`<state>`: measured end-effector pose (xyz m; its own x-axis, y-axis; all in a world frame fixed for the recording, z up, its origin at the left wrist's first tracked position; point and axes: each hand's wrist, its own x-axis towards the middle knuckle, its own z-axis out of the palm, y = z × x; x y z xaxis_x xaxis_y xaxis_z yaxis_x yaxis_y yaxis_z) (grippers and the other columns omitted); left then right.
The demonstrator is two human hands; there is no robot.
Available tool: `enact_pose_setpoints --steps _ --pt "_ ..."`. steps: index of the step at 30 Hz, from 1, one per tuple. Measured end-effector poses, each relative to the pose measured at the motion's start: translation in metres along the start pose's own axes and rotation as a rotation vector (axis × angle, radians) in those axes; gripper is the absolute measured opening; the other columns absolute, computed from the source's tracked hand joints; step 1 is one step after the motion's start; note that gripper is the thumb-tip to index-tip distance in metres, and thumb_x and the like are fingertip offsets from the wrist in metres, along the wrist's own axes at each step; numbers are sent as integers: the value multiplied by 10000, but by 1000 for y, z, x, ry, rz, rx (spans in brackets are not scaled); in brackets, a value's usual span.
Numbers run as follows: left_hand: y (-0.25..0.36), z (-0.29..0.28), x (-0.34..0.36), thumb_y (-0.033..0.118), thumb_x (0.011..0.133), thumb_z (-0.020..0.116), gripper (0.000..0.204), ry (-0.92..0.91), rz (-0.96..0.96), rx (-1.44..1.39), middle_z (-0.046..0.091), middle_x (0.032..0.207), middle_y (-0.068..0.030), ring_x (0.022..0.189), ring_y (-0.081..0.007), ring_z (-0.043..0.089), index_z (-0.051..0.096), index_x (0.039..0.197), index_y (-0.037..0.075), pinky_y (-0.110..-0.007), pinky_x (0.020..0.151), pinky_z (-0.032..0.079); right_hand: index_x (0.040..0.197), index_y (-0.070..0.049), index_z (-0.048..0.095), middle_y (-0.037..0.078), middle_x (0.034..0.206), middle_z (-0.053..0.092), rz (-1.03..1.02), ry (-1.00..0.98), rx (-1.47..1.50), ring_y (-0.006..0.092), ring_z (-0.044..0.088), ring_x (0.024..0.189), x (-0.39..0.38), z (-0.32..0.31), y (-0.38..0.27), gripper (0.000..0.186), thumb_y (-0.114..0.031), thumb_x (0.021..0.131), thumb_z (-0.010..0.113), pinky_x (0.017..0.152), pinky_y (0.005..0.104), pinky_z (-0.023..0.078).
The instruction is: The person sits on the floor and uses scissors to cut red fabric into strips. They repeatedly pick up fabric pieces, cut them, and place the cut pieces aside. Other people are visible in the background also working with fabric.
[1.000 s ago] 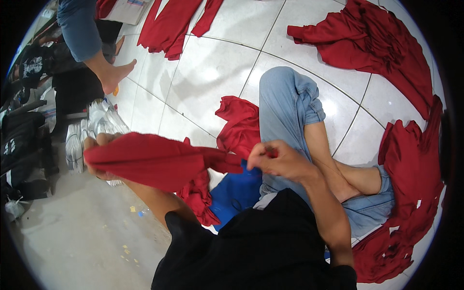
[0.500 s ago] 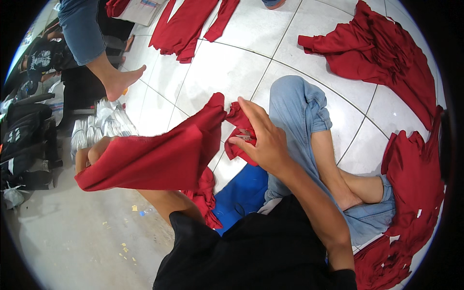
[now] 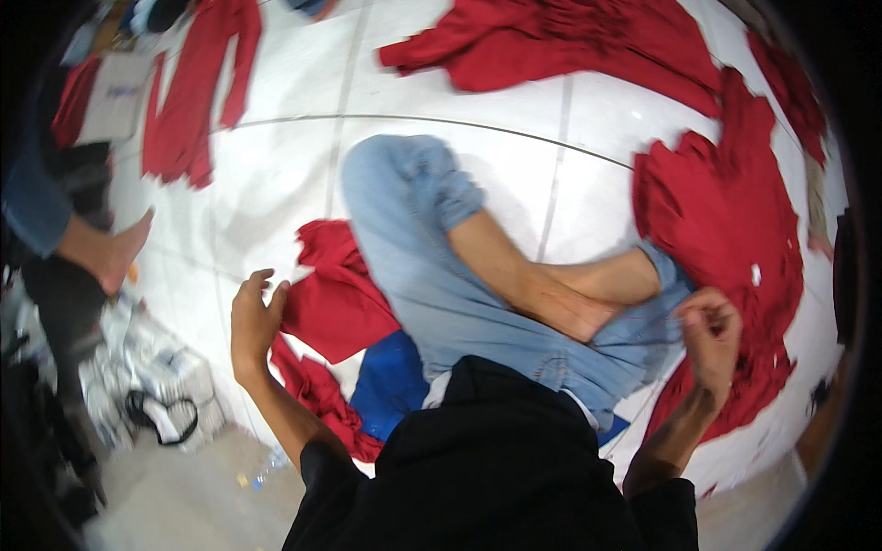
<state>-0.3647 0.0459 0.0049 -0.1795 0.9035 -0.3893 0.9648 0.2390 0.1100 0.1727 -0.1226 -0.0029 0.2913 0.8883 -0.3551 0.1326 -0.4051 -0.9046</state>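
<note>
Beside my bent left knee, a piece of red fabric (image 3: 335, 308) lies on the floor. My left hand (image 3: 257, 320) hovers at its left edge with fingers apart, holding nothing I can see. Over on the right, my right hand (image 3: 712, 338) is raised by my other knee, its fingers curled into a pinch. Whatever it may hold is too small and blurred to make out. Just beyond that hand a pile of red garments (image 3: 726, 197) is spread along the floor, with small white tags on it. Another crumpled red cloth (image 3: 317, 395) rests below the left piece.
A blue cloth (image 3: 390, 381) lies partly under me on the white tiles. More red garments (image 3: 560, 41) are spread ahead, and another (image 3: 202, 83) at the far left. Another person's bare foot (image 3: 119, 253) and stacked white bundles (image 3: 165, 376) are at the left.
My left hand has let go of the red fabric, which now lies by my left knee. My right hand has moved away to the right, toward the garment pile. The view has turned right.
</note>
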Motion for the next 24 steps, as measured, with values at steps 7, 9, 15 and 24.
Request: enact_pose_setpoints --steps 7,9,15,24 --pt "168 91 3 22 934 677 270 405 831 -355 665 1329 -159 1242 -343 625 717 1201 25 -434 1077 468 1099 -52 741 -89 650 446 -142 1355 -179 -2 337 538 -124 -133 47 234 -275 1034 715 479 216 200" --pt "230 114 -16 19 894 701 321 193 1094 -434 653 1343 -160 1251 -355 617 718 1213 44 -437 1089 465 1075 -32 757 -78 661 459 -128 1614 -442 10 373 575 -147 -150 66 217 -240 1028 718 497 227 255" --pt "389 182 -75 0 820 747 596 -131 1591 -510 518 1519 -158 1379 -381 520 598 1395 43 -487 1164 415 1140 1 735 74 1062 742 48 1465 -399 176 672 978 -125 -95 86 245 -219 1044 683 894 334 530" --pt "438 186 -76 -33 746 762 414 -238 1754 -586 730 1171 -147 1163 -350 683 734 1157 5 -415 961 569 1094 -26 762 88 869 719 -310 1078 -520 190 723 742 -50 -17 95 349 45 757 819 642 304 553"
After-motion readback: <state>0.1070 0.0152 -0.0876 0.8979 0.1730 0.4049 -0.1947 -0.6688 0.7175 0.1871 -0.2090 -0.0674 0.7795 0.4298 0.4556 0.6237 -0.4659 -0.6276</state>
